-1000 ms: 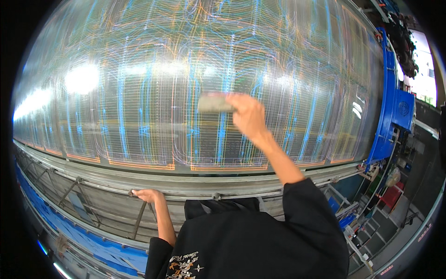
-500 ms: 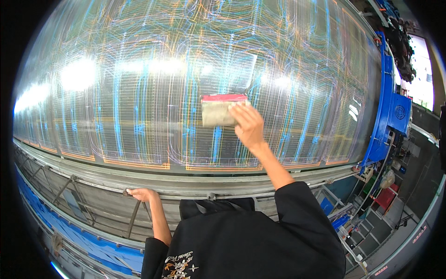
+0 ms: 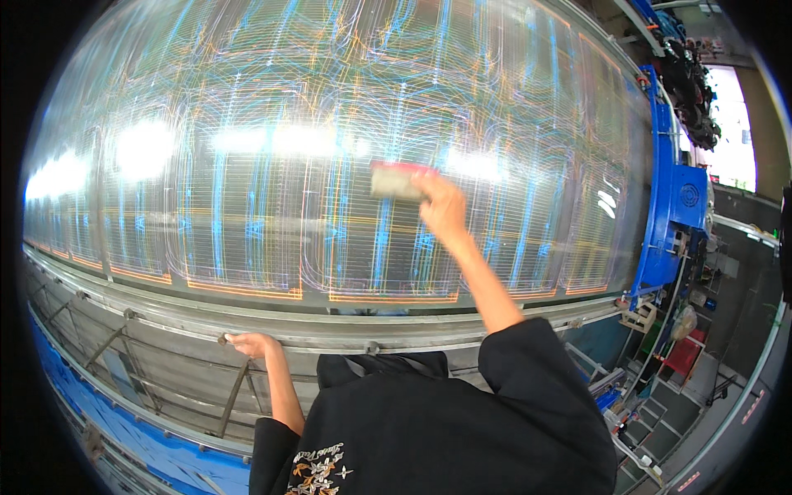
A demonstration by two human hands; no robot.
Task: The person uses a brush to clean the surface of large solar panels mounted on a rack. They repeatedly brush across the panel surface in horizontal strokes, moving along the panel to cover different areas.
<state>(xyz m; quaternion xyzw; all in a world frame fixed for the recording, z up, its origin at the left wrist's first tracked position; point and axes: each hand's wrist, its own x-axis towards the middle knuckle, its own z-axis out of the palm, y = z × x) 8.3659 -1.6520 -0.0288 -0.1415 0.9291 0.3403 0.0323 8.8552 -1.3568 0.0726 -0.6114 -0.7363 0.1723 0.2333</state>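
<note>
My right hand (image 3: 441,208) is stretched out over a large shiny drum (image 3: 247,165) covered in fine blue and orange lines. It grips a small grey pad with a red edge (image 3: 394,180) and presses it flat on the drum's surface. My left hand (image 3: 250,344) rests low on the metal rail (image 3: 165,318) that runs along the front of the drum, fingers curled over it. My black sleeves and shirt fill the lower middle of the view.
A blue machine frame (image 3: 664,206) stands at the drum's right end. Below it are racks, a red box (image 3: 683,356) and loose items on the floor. A blue panel (image 3: 124,429) and metal braces run under the rail at lower left.
My right hand has slid the pad upward and to the right across the drum since half a second ago. My left hand has stayed on the rail.
</note>
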